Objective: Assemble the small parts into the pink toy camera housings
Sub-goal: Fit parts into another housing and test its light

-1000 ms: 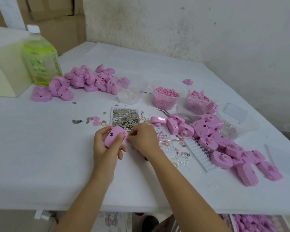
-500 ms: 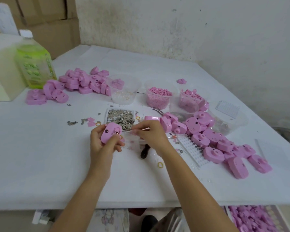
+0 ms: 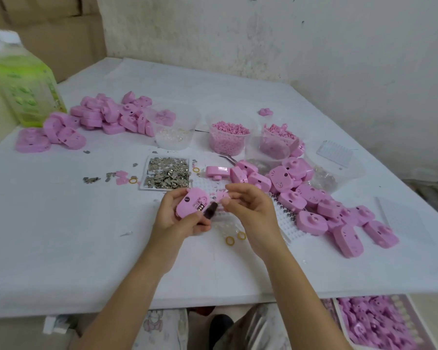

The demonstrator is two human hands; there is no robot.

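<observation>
At frame centre the pink housing (image 3: 191,204) sits in the left hand (image 3: 175,221), fingers curled round it. Just to its right, the right hand (image 3: 250,213) pinches a small pink part (image 3: 223,197) between thumb and fingertips. Beneath both spreads the white table (image 3: 61,236). A scuffed white wall (image 3: 314,46) fills the upper right and cardboard boxes (image 3: 56,34) the upper left.

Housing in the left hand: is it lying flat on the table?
No, the left hand grips the housing and holds it tilted, off the table.

housing piles (image 3: 106,120) far left and right (image 3: 326,210), cups (image 3: 229,137) between, metal-parts tray (image 3: 168,173) behind hands
</observation>
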